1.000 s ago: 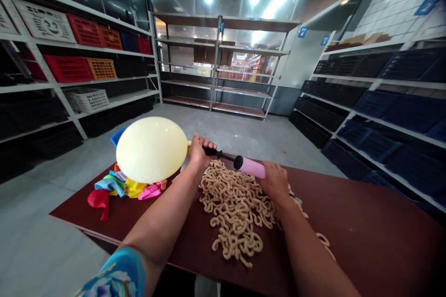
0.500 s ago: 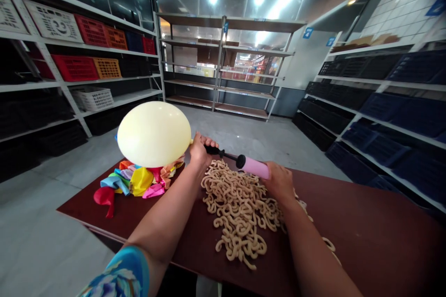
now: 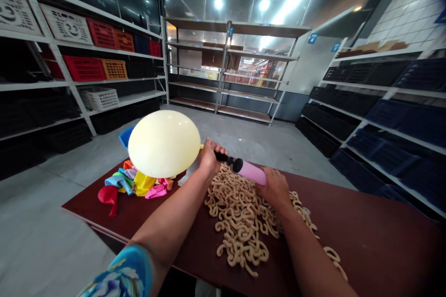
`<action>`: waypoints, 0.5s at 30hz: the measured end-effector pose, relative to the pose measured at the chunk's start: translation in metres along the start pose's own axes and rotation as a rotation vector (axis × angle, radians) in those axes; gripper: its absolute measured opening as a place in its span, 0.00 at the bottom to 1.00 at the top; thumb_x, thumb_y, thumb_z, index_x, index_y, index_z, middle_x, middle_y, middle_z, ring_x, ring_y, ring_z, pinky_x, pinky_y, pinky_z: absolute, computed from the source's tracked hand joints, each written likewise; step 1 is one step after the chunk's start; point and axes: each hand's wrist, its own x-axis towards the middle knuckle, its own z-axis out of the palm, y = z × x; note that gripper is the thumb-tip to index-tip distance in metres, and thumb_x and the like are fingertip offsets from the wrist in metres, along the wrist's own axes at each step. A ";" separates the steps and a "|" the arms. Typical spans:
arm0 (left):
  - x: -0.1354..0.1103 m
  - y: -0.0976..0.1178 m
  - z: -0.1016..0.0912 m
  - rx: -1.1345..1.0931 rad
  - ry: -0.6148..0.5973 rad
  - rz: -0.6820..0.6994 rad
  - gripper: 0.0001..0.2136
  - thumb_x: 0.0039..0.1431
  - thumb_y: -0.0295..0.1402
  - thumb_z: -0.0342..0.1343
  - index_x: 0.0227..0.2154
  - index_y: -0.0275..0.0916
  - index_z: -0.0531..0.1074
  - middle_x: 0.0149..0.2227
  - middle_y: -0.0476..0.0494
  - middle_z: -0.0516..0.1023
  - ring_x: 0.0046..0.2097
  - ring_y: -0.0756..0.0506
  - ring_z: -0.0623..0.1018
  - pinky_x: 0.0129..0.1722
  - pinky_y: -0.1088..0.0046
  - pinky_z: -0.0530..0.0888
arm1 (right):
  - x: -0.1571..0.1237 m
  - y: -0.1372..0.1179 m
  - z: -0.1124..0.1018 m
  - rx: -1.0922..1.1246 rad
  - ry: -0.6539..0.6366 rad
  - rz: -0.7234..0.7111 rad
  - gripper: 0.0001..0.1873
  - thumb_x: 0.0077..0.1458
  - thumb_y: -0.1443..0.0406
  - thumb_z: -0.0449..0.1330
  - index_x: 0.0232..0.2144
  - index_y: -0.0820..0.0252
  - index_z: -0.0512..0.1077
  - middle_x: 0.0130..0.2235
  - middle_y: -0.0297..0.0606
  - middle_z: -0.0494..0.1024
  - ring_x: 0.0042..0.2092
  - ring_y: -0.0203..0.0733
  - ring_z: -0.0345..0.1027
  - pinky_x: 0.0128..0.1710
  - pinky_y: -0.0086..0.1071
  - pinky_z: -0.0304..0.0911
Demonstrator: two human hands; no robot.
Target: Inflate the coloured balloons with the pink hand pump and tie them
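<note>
A pale yellow inflated balloon (image 3: 164, 143) is at the left, its neck running into my left hand (image 3: 210, 157). That hand is closed around the neck and the black end of a balloon pump (image 3: 249, 171). My right hand (image 3: 274, 188) grips the far end of the pump's pink barrel. A short black section shows between the left hand and the barrel. Below the pump lies a pile of beige, curled, worm-like pieces (image 3: 240, 213). Uninflated balloons (image 3: 142, 184) in several colours are heaped beneath the yellow one, with a red balloon (image 3: 108, 197) at the heap's near side.
Everything lies on a dark red-brown table (image 3: 365, 236). A blue object (image 3: 125, 137) shows partly behind the yellow balloon. Shelves with crates (image 3: 87, 69) stand at left, a metal rack (image 3: 223, 69) at the back, and dark bins (image 3: 400, 120) on shelves at right.
The gap between the pump's black end and pink barrel has shortened as my hands came closer together. The balloon appears further right and lower, partly because the view has shifted.
</note>
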 end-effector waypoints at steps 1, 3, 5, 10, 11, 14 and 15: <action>-0.002 -0.003 0.000 0.005 -0.025 -0.008 0.19 0.56 0.42 0.46 0.16 0.39 0.48 0.15 0.54 0.52 0.17 0.52 0.61 0.21 0.72 0.64 | 0.000 -0.003 0.000 0.013 0.002 -0.021 0.18 0.46 0.63 0.57 0.41 0.60 0.64 0.39 0.41 0.71 0.42 0.44 0.61 0.39 0.33 0.49; -0.003 -0.006 0.000 0.014 -0.062 -0.016 0.20 0.56 0.43 0.47 0.16 0.39 0.48 0.15 0.54 0.52 0.18 0.52 0.61 0.22 0.72 0.64 | 0.000 -0.008 0.000 0.031 0.009 -0.049 0.19 0.47 0.61 0.57 0.42 0.60 0.63 0.40 0.40 0.71 0.42 0.44 0.61 0.40 0.33 0.49; -0.002 -0.007 -0.001 0.016 -0.061 -0.014 0.20 0.56 0.43 0.47 0.16 0.39 0.48 0.15 0.54 0.52 0.18 0.52 0.62 0.21 0.72 0.64 | 0.001 -0.009 -0.001 0.031 0.005 -0.050 0.19 0.46 0.60 0.57 0.42 0.60 0.63 0.40 0.40 0.71 0.42 0.44 0.61 0.40 0.33 0.49; 0.009 0.010 -0.005 -0.029 0.013 0.022 0.19 0.57 0.41 0.46 0.16 0.39 0.48 0.15 0.54 0.52 0.18 0.51 0.62 0.21 0.72 0.64 | 0.001 0.011 -0.003 -0.009 -0.019 0.027 0.17 0.45 0.63 0.57 0.41 0.56 0.65 0.39 0.38 0.72 0.42 0.43 0.62 0.40 0.34 0.47; 0.010 0.014 -0.005 -0.040 0.018 0.032 0.19 0.57 0.41 0.46 0.16 0.39 0.48 0.15 0.54 0.52 0.18 0.52 0.61 0.21 0.72 0.64 | 0.000 0.018 -0.003 -0.019 -0.016 0.052 0.17 0.45 0.64 0.57 0.40 0.56 0.65 0.39 0.37 0.72 0.42 0.44 0.62 0.40 0.35 0.47; 0.012 0.024 -0.005 -0.053 0.033 0.055 0.18 0.57 0.40 0.46 0.17 0.40 0.48 0.15 0.54 0.52 0.18 0.52 0.61 0.22 0.72 0.64 | -0.003 0.035 -0.003 -0.030 0.001 0.139 0.14 0.45 0.63 0.56 0.39 0.55 0.66 0.38 0.37 0.72 0.42 0.44 0.62 0.41 0.37 0.45; 0.011 0.026 -0.005 -0.054 0.035 0.060 0.18 0.57 0.40 0.46 0.17 0.40 0.48 0.15 0.54 0.52 0.18 0.52 0.61 0.22 0.72 0.64 | -0.004 0.039 -0.002 -0.029 0.008 0.162 0.14 0.46 0.64 0.56 0.38 0.55 0.66 0.37 0.37 0.72 0.42 0.44 0.62 0.41 0.37 0.45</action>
